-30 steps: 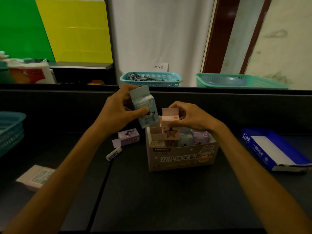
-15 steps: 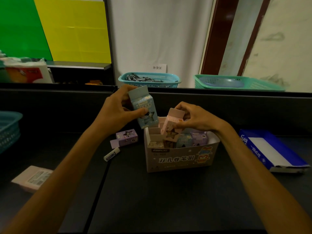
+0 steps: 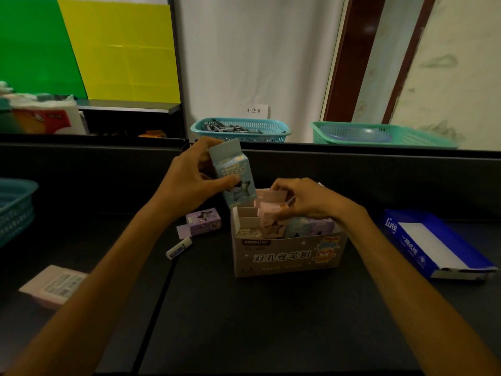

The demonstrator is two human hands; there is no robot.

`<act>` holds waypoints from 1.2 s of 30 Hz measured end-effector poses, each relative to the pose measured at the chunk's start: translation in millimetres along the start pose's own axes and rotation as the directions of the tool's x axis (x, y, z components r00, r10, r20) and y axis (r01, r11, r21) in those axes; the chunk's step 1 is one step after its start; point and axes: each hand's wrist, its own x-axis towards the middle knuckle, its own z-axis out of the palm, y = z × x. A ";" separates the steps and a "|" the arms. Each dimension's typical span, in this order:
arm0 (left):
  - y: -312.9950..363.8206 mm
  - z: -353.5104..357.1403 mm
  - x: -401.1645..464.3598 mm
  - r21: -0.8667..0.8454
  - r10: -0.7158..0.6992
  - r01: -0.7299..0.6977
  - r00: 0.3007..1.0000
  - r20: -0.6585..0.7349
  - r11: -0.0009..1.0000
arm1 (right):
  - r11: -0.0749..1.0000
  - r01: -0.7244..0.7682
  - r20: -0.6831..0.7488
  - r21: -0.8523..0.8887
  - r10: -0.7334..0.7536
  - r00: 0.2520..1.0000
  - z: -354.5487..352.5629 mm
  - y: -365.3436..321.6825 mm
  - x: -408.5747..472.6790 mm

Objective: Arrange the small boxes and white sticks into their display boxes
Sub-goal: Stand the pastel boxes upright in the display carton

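Observation:
A pale display box with printed characters stands at the table's middle, holding several small boxes. My right hand pinches a pink small box that sits partly down inside the display box, among the others. My left hand grips a light blue small box upright, in the air just above the display box's left rear corner. A purple small box lies on the table left of the display box. A white stick lies in front of it.
A blue and white open box lies at the right. A pinkish flat packet rests at the left, and a teal basket sits at the far left edge. Two teal baskets stand beyond the black back wall.
My right hand has lowered the pink small box from above the display box down into it. My left hand keeps the blue box held in much the same place.

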 end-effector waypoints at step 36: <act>17.6 83.1 12.4 0.072 0.023 -0.037 0.982 0.189 0.997 | 0.911 -0.139 -0.243 -0.388 0.045 0.969 -8.0 46.2 -45.5</act>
